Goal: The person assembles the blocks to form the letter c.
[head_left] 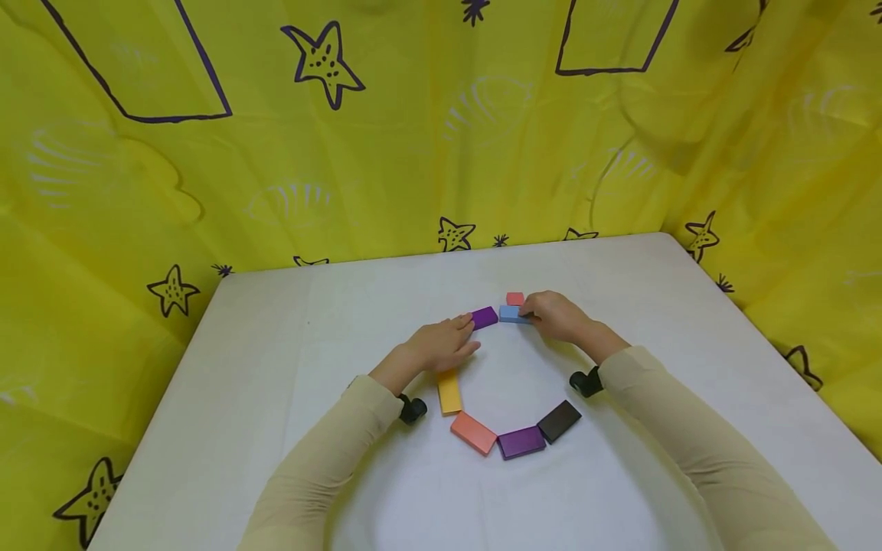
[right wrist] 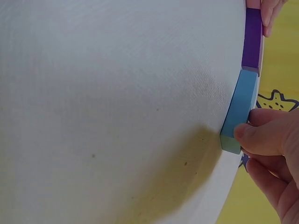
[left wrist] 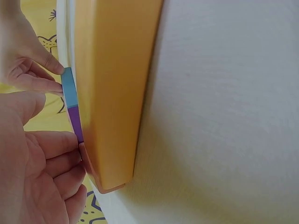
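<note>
My right hand (head_left: 558, 315) pinches a light blue block (right wrist: 239, 100) between thumb and fingers at its right end, on the table. The block's other end meets a purple block (head_left: 485, 317), as the right wrist view shows. My left hand (head_left: 441, 344) rests with loosely extended fingers, their tips at the purple block's left end. A pinkish block (right wrist: 253, 3) adjoins that end, mostly hidden by the hand in the head view. A yellow-orange block (left wrist: 114, 93) lies close below the left wrist. Just behind the blue block is a small coral-red block (head_left: 514, 298).
The blocks form a ring open on the right. Along its near side lie an orange block (head_left: 474, 434), a second purple block (head_left: 521, 442) and a black block (head_left: 560, 422). A white cloth covers the table (head_left: 276, 344); a yellow patterned curtain (head_left: 400, 153) hangs behind it.
</note>
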`<state>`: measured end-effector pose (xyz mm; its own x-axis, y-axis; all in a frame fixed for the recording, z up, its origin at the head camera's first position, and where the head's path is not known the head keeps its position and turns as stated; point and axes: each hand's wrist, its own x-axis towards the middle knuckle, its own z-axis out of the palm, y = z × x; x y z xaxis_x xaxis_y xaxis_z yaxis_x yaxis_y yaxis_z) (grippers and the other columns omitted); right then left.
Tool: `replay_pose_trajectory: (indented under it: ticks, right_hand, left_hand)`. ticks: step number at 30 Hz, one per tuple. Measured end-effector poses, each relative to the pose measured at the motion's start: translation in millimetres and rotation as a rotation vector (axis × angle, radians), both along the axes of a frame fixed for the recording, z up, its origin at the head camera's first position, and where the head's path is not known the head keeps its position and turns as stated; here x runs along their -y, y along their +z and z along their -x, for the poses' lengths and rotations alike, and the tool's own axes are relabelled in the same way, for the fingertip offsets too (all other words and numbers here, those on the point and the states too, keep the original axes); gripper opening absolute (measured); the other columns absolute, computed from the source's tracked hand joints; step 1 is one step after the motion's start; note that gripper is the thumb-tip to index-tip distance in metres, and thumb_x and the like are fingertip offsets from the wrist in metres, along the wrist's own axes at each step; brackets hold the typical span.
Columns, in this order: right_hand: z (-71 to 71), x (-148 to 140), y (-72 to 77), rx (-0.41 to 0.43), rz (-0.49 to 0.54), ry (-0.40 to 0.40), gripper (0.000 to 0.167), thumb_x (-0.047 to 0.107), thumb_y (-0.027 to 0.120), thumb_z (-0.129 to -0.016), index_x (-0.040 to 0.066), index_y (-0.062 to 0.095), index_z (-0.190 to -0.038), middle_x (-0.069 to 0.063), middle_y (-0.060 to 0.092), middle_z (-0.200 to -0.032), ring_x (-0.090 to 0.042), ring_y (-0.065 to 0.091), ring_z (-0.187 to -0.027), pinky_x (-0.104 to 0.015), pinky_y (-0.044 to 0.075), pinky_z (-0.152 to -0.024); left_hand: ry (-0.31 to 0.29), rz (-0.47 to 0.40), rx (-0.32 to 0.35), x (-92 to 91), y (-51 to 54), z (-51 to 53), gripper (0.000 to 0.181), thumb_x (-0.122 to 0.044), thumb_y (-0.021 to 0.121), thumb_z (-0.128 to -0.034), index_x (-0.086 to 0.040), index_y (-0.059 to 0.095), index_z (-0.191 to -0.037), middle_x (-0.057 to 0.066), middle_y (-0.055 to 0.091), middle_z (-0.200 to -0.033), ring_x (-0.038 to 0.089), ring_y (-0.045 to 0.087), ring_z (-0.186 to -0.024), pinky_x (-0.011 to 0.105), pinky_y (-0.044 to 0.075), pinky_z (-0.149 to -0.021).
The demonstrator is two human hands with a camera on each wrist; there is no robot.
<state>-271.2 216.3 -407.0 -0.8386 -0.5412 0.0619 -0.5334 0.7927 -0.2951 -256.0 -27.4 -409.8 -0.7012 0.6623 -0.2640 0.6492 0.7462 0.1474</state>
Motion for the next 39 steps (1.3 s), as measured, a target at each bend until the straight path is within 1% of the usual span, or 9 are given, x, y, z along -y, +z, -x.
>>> replay_pose_trajectory:
  ticks: [9, 17, 20, 23, 29, 35, 39]
  right_hand:
    - [2.3, 1.4, 3.0, 0.020, -0.004, -0.010, 0.019, -0.008, 0.063, -0.081, -0.004, 0.069, -0.099, -0.013, 0.066, -0.095, -0.030, 0.061, -0.092, -0.043, 0.047, -0.086]
    - [4.9, 3.1, 4.8, -0.004, -0.001, -0.002, 0.018, -0.009, 0.063, -0.081, -0.005, 0.069, -0.096, -0.014, 0.067, -0.093, -0.030, 0.061, -0.090, -0.043, 0.047, -0.085]
    - [5.2, 3.9, 4.3, 0.005, -0.001, -0.009, 0.018, -0.009, 0.063, -0.081, -0.005, 0.069, -0.097, -0.013, 0.067, -0.094, -0.030, 0.061, -0.091, -0.043, 0.047, -0.086]
    - [5.5, 4.4, 3.2, 0.032, -0.004, -0.029, 0.018, -0.007, 0.063, -0.082, -0.004, 0.069, -0.099, -0.013, 0.066, -0.095, -0.030, 0.060, -0.092, -0.043, 0.046, -0.087]
    - [4.0, 5.3, 2.7, 0.058, 0.000, -0.042, 0.018, -0.006, 0.063, -0.083, -0.004, 0.069, -0.099, -0.013, 0.066, -0.096, -0.030, 0.060, -0.093, -0.043, 0.046, -0.088]
    - [1.9, 6.1, 3.6, 0.054, -0.013, -0.039, 0.018, -0.005, 0.063, -0.083, -0.004, 0.069, -0.100, -0.014, 0.066, -0.097, -0.031, 0.060, -0.094, -0.044, 0.046, -0.088]
    - [0.9, 5.5, 3.8, 0.049, -0.020, -0.034, 0.019, -0.005, 0.063, -0.083, -0.004, 0.069, -0.101, -0.014, 0.066, -0.097, -0.031, 0.060, -0.094, -0.044, 0.046, -0.088]
  left_hand:
    - [-0.006, 0.006, 0.000, -0.1, -0.8, 1.5, 0.060, -0.045, 0.027, -0.0985, -0.007, 0.025, -0.145, 0.007, 0.021, -0.150, 0.020, 0.019, -0.136, 0.032, 0.019, -0.108]
    - [0.000, -0.003, 0.009, -0.3, -0.9, 1.3, 0.060, -0.044, 0.029, -0.0985, -0.007, 0.024, -0.145, 0.007, 0.020, -0.150, 0.020, 0.019, -0.136, 0.032, 0.018, -0.108]
    - [0.001, -0.004, 0.007, -0.1, -1.2, 1.1, 0.060, -0.044, 0.029, -0.0986, -0.007, 0.024, -0.145, 0.007, 0.020, -0.150, 0.021, 0.019, -0.136, 0.032, 0.018, -0.108]
    - [0.001, -0.004, 0.003, 0.2, -1.7, 0.9, 0.060, -0.043, 0.029, -0.0986, -0.006, 0.025, -0.145, 0.007, 0.020, -0.150, 0.021, 0.019, -0.136, 0.032, 0.018, -0.108]
    - [0.000, -0.009, 0.009, 0.2, -0.4, -0.1, 0.059, -0.043, 0.029, -0.0987, -0.006, 0.025, -0.145, 0.007, 0.021, -0.150, 0.021, 0.020, -0.136, 0.032, 0.018, -0.108]
    - [0.004, 0.007, 0.005, 0.8, 1.0, -0.5, 0.059, -0.044, 0.028, -0.0988, -0.007, 0.025, -0.145, 0.007, 0.021, -0.150, 0.021, 0.020, -0.136, 0.032, 0.018, -0.108]
    - [-0.001, 0.002, 0.006, 0.4, 1.8, -0.6, 0.059, -0.044, 0.028, -0.0988, -0.006, 0.025, -0.145, 0.007, 0.021, -0.150, 0.021, 0.020, -0.136, 0.032, 0.019, -0.108]
